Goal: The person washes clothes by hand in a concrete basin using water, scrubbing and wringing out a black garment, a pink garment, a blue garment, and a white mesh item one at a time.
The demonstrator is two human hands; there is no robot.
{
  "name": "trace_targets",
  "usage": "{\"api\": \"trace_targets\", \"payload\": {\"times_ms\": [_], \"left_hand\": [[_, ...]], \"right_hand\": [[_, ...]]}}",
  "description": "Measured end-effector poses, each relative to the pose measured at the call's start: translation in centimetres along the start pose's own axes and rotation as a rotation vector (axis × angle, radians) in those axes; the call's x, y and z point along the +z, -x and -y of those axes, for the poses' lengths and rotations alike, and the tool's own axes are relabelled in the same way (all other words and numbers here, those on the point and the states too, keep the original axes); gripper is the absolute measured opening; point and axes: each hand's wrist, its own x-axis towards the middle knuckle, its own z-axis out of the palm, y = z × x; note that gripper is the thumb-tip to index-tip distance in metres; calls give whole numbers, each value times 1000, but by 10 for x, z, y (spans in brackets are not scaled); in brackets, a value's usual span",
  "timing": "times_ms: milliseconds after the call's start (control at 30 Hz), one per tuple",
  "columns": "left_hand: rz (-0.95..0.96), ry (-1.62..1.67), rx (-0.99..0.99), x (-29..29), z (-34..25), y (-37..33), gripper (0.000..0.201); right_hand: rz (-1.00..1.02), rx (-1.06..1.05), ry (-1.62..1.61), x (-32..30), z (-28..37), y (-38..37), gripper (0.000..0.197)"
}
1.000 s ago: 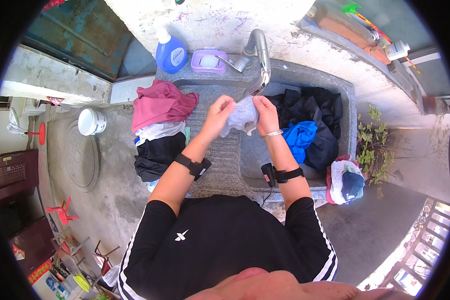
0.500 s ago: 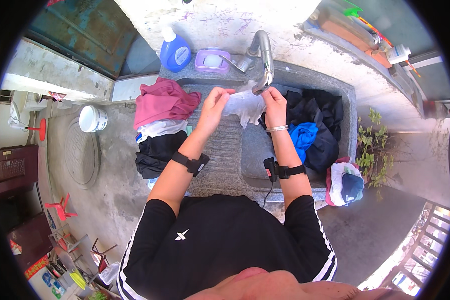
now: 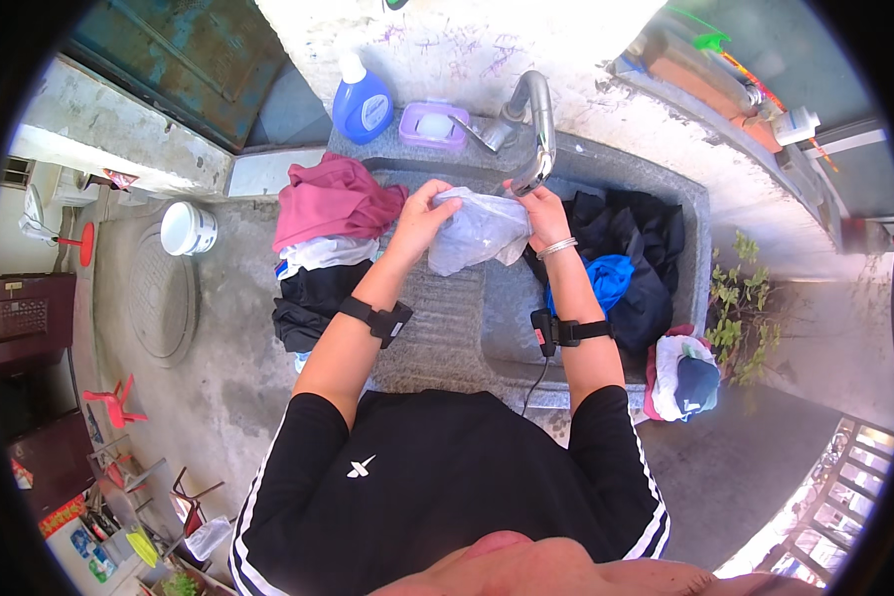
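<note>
Outdoor stone wash basin [image 3: 685,189] against a rough wall, under bright sun.

Both hands hold a pale, wet cloth [image 3: 477,230] up over the ribbed washboard slope, just below the metal tap [image 3: 538,129]. The left hand [image 3: 422,214] has its fingers pinching the cloth's upper left edge; the right hand [image 3: 541,211] has its fingers closed on the upper right edge. A pink garment [image 3: 330,199] tops a pile at the left; dark and blue clothes [image 3: 621,268] fill the basin at the right.
</note>
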Motion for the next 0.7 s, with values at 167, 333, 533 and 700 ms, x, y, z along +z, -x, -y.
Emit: {"api": "trace_targets", "payload": {"times_ms": [167,333,533,700], "left_hand": [[-60,-77,275,-1,-21,1,17],[32,-335,-78,-46,12,37,18],[27,-750,-193,-50,57,68,28],[-4,-514,-254,-37,80,56,35]], "right_hand": [[13,-252,-186,-4,15,-2,7],[376,212,334,-15,12,13,16],[-31,-44,993,-78,-84,-44,47],[-104,-15,1147,-56,-141,-53,76]]}}
